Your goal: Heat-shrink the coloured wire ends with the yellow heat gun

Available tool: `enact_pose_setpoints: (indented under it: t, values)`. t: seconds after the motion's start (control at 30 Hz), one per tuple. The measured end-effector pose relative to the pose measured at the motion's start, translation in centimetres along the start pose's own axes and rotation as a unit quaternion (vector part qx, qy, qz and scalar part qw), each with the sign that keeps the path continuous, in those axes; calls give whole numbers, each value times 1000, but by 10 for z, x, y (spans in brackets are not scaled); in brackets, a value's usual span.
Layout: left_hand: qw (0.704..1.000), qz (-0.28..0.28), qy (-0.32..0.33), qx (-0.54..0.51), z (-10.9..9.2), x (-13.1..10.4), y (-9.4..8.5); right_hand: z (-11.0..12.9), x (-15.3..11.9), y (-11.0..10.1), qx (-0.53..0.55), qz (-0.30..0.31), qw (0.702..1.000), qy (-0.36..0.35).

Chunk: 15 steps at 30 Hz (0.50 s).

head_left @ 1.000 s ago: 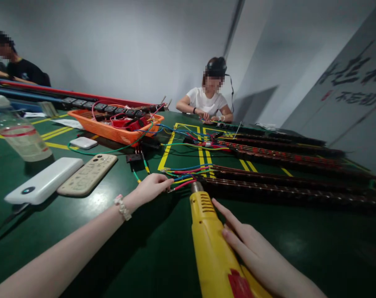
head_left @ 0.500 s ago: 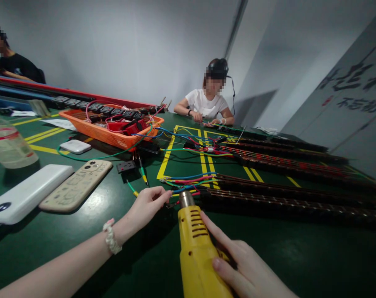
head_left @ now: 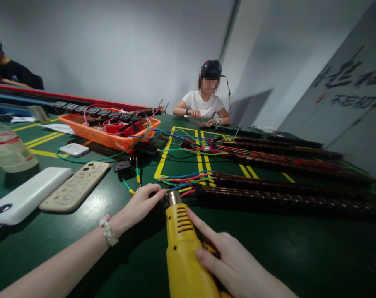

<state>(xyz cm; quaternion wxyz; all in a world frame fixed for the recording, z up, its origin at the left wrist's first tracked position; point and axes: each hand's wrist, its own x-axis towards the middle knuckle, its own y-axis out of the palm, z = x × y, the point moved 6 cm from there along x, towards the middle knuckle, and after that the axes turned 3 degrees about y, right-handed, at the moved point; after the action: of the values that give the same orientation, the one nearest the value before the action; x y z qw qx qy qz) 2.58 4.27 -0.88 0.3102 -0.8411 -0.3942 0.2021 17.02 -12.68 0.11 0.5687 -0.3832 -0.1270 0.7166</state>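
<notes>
My right hand (head_left: pixel 225 256) is wrapped around a yellow heat gun (head_left: pixel 184 244), its index finger stretched along the housing. The gun's metal nozzle (head_left: pixel 174 198) points away from me, close to the fingertips of my left hand (head_left: pixel 147 198). Those fingers pinch the end of a blue wire (head_left: pixel 177 188); the exact grip is partly hidden. Yellow and red wires (head_left: pixel 188 192) run beside it from a long dark strip with metal bars (head_left: pixel 268 196). Just behind lies a second bundle of coloured wires (head_left: pixel 188 178).
Left of my arm are a white power bank (head_left: pixel 29 194), a phone in a beige case (head_left: pixel 76 186) and a bottle (head_left: pixel 12 149). An orange basket (head_left: pixel 113 142) holds red parts. A black socket (head_left: pixel 122 166) lies nearby. Across the table sits a co-worker (head_left: pixel 203 105).
The heat gun has shifted left, bringing its nozzle nearer to my left fingertips and the wire ends. My left hand has moved slightly left. The whole view has turned a little.
</notes>
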Motion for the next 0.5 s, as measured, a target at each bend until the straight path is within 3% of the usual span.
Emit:
enact_pose_setpoints:
  t: [0.5]
  values:
    - [999,-16,-23,-25,1,-2,-1,-21,-8,-10,40,-42,998,-8]
